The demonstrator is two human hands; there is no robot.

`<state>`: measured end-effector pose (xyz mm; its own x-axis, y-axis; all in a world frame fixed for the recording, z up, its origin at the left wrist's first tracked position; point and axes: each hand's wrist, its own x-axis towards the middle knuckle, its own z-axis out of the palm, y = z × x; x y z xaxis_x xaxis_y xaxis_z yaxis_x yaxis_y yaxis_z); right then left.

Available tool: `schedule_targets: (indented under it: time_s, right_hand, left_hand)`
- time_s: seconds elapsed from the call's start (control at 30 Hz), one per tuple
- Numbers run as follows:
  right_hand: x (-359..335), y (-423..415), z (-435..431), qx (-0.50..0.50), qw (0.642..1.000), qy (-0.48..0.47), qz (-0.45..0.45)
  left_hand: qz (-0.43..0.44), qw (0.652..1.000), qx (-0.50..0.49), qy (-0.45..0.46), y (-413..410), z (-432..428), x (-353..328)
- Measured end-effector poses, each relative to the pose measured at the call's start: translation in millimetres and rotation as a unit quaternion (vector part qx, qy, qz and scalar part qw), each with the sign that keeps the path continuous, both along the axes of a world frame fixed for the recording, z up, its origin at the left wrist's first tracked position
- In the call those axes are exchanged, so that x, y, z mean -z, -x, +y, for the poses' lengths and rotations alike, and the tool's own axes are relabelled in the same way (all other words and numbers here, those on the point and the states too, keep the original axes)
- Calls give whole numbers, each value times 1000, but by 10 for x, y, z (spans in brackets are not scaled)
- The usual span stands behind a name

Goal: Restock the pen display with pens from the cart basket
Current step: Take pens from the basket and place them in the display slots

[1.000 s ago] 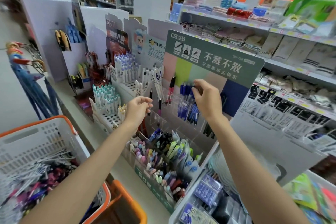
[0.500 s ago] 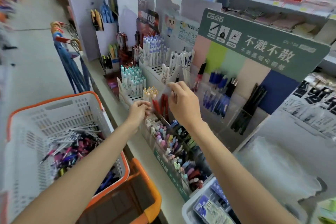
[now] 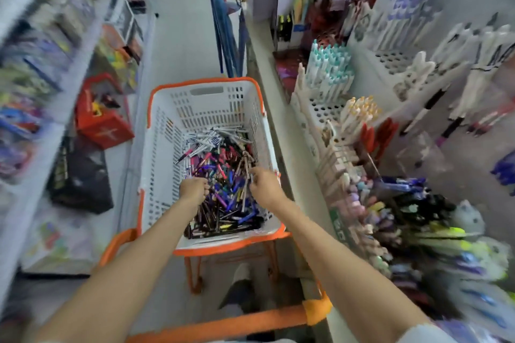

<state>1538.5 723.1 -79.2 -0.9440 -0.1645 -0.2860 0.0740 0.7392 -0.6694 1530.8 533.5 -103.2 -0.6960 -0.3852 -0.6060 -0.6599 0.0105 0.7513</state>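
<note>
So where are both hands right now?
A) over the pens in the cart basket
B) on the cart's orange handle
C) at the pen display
A: the left hand and right hand are both over the pens heaped in the cart basket, away from the pen display.

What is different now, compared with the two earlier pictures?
Both hands left the display and came down to the basket. The left hand is curled over the pens; whether it grips any is unclear. The right hand seems to pinch a few pens. The basket and display stayed in place.
</note>
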Motion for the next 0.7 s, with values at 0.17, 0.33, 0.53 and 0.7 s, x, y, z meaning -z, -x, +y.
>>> schedule_targets:
  time_s: [0.17, 0.33, 0.53, 0.7]
  right_hand:
    - [443, 68, -143, 43, 992, 24, -117]
    - [670, 55, -191, 47, 985, 59, -154]
    - [815, 103, -244, 81, 985, 99, -114]
    - [914, 119, -281, 75, 988, 91, -100]
  left_hand:
    - [-114, 992, 34, 52, 58, -331, 569]
    - [-218, 961, 97, 141, 17, -447, 1037]
    - [-286, 927, 131, 202, 72, -471, 1461]
    - [-293, 907, 172, 248, 61, -377, 1565]
